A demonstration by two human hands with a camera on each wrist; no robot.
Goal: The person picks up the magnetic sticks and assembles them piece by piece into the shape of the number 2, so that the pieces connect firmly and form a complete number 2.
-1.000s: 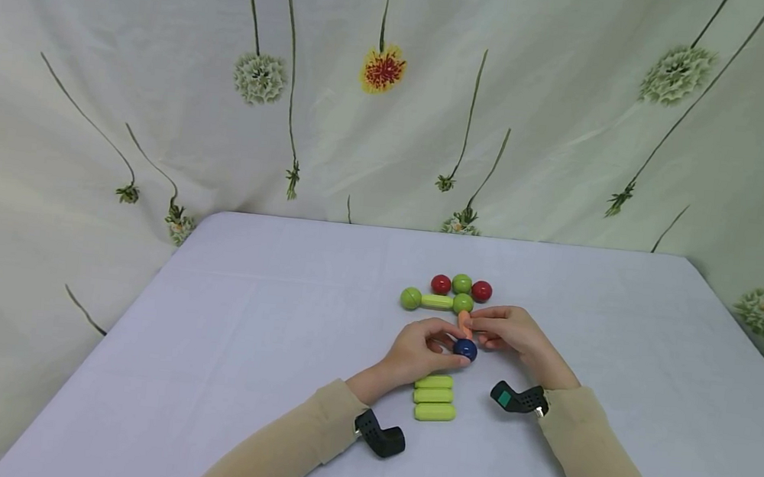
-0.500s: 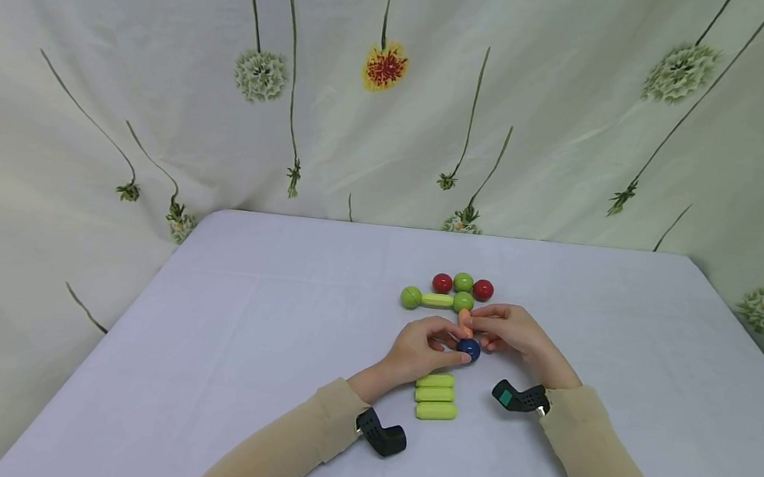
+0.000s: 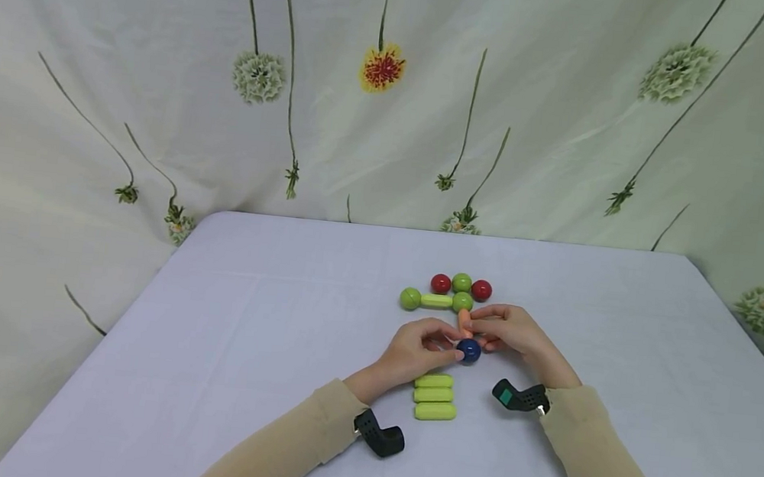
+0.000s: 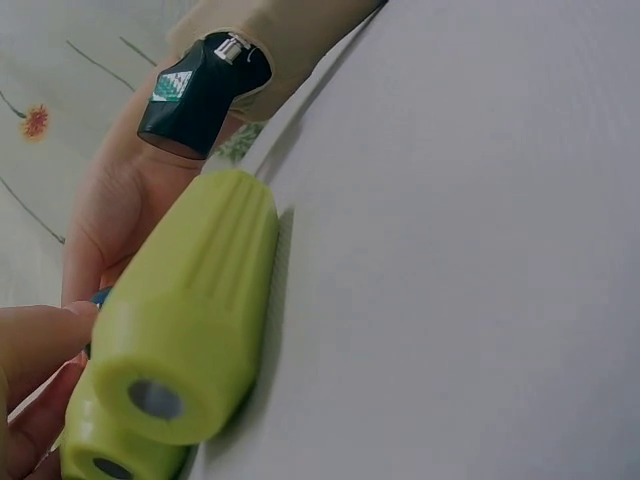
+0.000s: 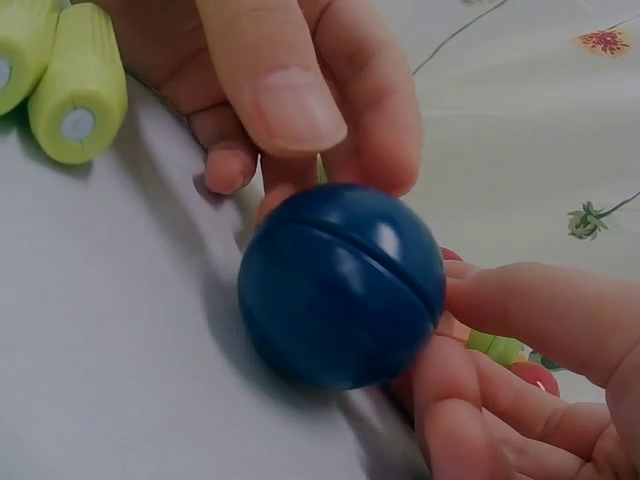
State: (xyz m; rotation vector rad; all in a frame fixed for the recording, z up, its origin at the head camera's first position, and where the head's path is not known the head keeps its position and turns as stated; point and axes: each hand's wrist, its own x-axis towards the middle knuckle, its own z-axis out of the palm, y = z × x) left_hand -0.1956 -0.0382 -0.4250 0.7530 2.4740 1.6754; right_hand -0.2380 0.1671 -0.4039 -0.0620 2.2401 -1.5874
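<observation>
- We see the blue ball [image 3: 469, 350] roughly midway between the left and right edges of the table [image 3: 277, 320], well apart from its far edge
- Our left hand [image 3: 415, 349] has thumb and fingers parted at the ball; we cannot tell whether they grip it
- Our right hand [image 3: 514, 336] pinches the orange rod [image 3: 463, 320] just beyond
- We judge the ball light, stiff and slippery, best taken on opposite sides

Blue ball [image 3: 469, 350] at the near end of an orange rod [image 3: 464, 319].
The glossy ball is crossed by a groove and flanked by the left hand's [image 3: 413, 349] thumb and forefinger. The rod, slightly slanted and partly covered by fingers, is pinched by the right hand [image 3: 513, 336]; its far end is placed against a green ball [image 3: 463, 301].
</observation>
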